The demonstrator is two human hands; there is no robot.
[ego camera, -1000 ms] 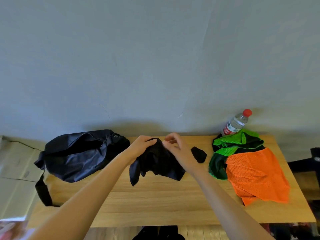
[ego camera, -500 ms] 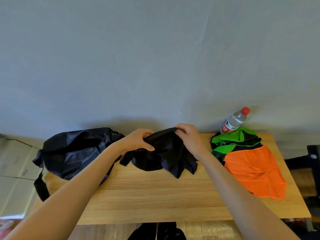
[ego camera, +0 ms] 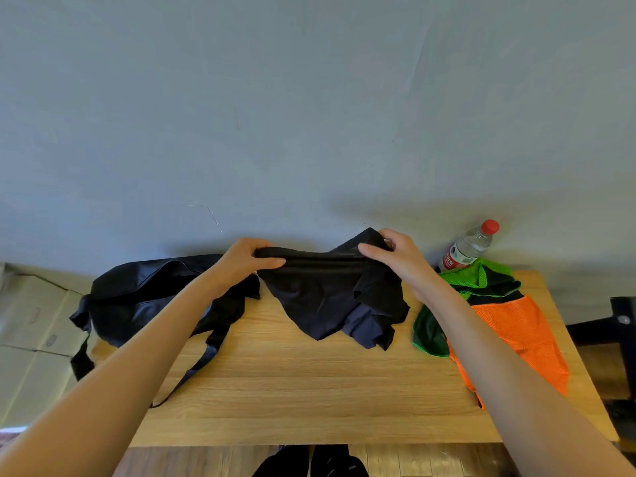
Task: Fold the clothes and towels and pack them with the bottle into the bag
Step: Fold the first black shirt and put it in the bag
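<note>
Left hand (ego camera: 246,259) is seen in the head view curled over one end of a stretched band of a black fabric garment (ego camera: 330,294), the thumb laid along the front of the band and the fingers hidden behind the cloth. Right hand (ego camera: 399,256) is curled over the other end, its thumb pressed on the front and its fingers wrapped over the top edge. The garment is held up between the two hands above the light wooden table (ego camera: 309,390), with its lower folds hanging down to the tabletop; whether it is shorts or a top cannot be made out, and a dark blue layer shows at its lower right.

A black soft duffel bag (ego camera: 137,301) is lying on the left end of the table, partly covered by the left forearm, with its strap trailing across the wood and over the edge; its opening cannot be made out. A clear plastic bottle with a red cap (ego camera: 469,247) is seen at the far right of the table near the grey wall, its base hidden behind a green mesh garment with black trim (ego camera: 478,280). An orange mesh cloth (ego camera: 516,339) is spread just in front of the green one, touching it, and is partly covered by the right forearm. Both forearms are cut off by the bottom of the frame.
</note>
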